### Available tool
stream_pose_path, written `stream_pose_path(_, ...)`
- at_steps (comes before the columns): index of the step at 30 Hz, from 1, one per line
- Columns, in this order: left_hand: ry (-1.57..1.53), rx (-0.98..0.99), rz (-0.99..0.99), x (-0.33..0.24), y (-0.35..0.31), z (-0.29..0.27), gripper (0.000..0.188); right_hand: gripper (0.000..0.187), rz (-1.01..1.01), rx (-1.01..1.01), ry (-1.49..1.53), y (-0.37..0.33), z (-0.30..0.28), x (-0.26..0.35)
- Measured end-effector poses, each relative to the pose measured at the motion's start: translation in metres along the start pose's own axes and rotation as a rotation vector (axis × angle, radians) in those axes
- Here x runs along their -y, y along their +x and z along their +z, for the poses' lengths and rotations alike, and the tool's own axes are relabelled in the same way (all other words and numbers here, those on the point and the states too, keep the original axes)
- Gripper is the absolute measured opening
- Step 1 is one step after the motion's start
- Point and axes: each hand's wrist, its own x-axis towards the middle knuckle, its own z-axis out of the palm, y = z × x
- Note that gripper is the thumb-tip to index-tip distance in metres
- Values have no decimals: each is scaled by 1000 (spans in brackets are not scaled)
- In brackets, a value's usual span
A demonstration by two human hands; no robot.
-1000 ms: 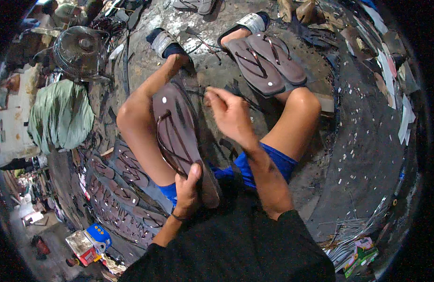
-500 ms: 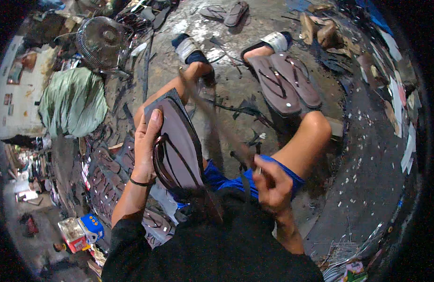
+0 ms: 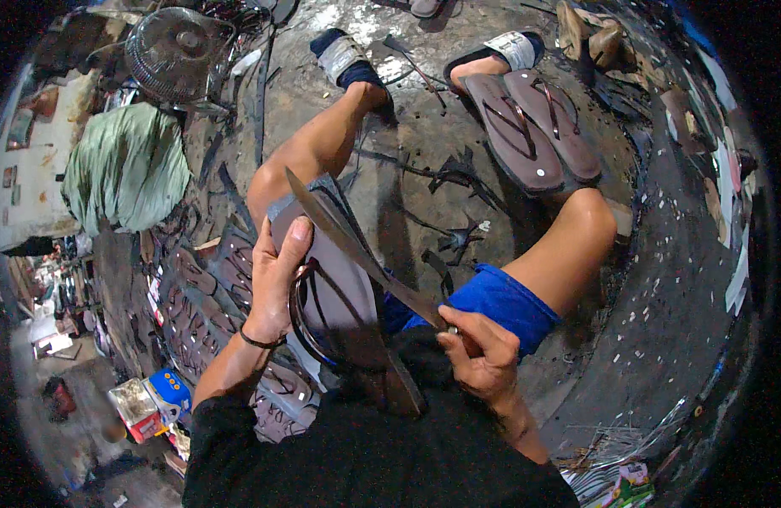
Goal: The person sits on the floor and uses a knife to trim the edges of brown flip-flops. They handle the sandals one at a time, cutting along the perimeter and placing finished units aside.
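My left hand grips a brown flip-flop by its side, thumb pressed on the top near one end. Dark, glossy straps curve over its footbed, and a darker, rough sole layer sticks out past the end beyond my thumb. The other end points down toward my black shirt. My right hand is closed around the handle of a long knife. Its blade slants up and left along the flip-flop's right edge; I cannot tell whether it touches. My fingers hide most of the handle.
A pair of brown flip-flops lies beside my right foot. Several more flip-flops lie in rows at my left. Dark offcuts litter the floor between my legs. A fan and a green cloth stand far left.
The knife blade has come down and left, from off the flip-flop's right side to over its edge. Both hands keep their grips. My view has shifted slightly.
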Motion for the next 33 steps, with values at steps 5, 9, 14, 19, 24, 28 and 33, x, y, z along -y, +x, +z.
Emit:
stream_pose_path(5,128,58,29,3,-1,0,41,24,-29,1,49,53,3,15)
stream_pose_path(9,50,126,6,-1,-3,13,48,26,-36,55,-22,98,11,21)
stream_pose_path(14,224,250,188,-40,13,22,58,28,51,-40,91,110,5,15)
stream_pose_path(19,300,468,82,-50,11,-5,47,26,-175,53,-24,25,-46,-12)
stream_pose_path(24,228,632,-103,-18,-10,-19,40,26,-11,263,-62,-6,-72,-11)
stream_pose_path(28,426,723,-23,-14,-8,-12,34,28,81,382,-68,11,-83,5)
stream_pose_path(33,587,893,-313,-21,-6,16,42,28,141,509,-38,47,-75,33)
